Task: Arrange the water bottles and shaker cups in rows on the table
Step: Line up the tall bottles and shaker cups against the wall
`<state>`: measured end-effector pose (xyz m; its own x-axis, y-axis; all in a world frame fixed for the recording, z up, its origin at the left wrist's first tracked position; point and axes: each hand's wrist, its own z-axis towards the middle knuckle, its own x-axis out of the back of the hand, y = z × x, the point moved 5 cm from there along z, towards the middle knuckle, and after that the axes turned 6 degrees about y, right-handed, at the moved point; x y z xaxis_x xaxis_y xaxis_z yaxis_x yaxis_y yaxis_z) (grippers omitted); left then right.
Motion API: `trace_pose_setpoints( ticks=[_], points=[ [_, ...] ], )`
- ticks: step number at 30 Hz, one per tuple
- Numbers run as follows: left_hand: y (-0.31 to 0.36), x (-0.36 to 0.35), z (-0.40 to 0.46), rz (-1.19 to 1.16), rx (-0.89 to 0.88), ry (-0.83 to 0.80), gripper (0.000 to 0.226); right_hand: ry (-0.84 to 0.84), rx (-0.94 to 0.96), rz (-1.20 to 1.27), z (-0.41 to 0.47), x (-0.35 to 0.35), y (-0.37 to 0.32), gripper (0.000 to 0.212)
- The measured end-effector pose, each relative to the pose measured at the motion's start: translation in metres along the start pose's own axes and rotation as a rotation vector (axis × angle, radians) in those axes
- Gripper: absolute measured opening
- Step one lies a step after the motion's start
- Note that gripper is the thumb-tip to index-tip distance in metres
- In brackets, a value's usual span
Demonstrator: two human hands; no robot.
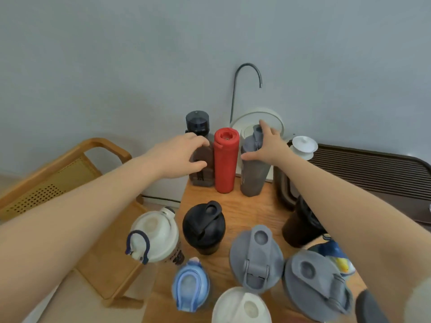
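- A wooden chair (70, 164) with a perforated woven back stands at the far left, beside and below the surface (251, 206), which is light wood.
- Near the left edge of the surface a white shaker cup (155, 238) stands upright, with a dark blue loop on its lid.
- Just in front of it stands a pale blue bottle (190, 287), seen from above.
- The left hand (179, 157) reaches to the back row and wraps a smoky dark bottle (200, 145) with a black cap; its fingers (198, 165) are clamped on the body, thumb at the front.
- A black shaker cup (204, 228) stands upright in the middle row, apart from the others.
- The red bottle (225, 159) stands upright in the back row, touching or almost touching the dark bottle and just beside the grey one.
- A white lid (242, 306) of another cup shows at the bottom edge.
- A grey shaker cup (256, 257) stands in the near row, and a second grey shaker (317, 285) is just to its right.
- The right hand (272, 146) grips a tall grey bottle (253, 173) at the right end of the back row; its fingers (264, 128) are closed over the lid, thumb on the left side.
- Behind it sits a white water dispenser (258, 117) with a curved spout.
- A dark brown cup (300, 227) stands partly hidden under the right forearm.
- A white lidded teacup (304, 146) rests on a dark slatted tray (363, 171) at the right.
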<state>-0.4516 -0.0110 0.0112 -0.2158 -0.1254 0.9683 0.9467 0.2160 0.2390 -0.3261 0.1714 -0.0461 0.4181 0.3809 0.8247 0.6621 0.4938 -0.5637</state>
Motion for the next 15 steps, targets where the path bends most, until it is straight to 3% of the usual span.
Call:
trace_pose_setpoints(
  ticks=[4,6,11,15],
  points=[
    [-0.025,-0.001,0.03,0.179,-0.086,0.197,0.07,0.057,-0.002,-0.031,0.003,-0.008,-0.002,0.108],
    [-0.035,-0.001,0.045,0.149,-0.053,0.302,0.084,0.131,-0.024,-0.041,-0.002,-0.009,0.0,0.104],
    [-0.078,-0.024,0.063,-0.344,0.151,0.4,0.12,0.207,-0.002,0.005,-0.014,-0.007,0.0,0.101],
    [-0.108,-0.068,0.069,-0.824,0.346,0.127,0.115,0.259,-0.059,-0.021,-0.016,-0.014,-0.003,0.102]
  ],
)
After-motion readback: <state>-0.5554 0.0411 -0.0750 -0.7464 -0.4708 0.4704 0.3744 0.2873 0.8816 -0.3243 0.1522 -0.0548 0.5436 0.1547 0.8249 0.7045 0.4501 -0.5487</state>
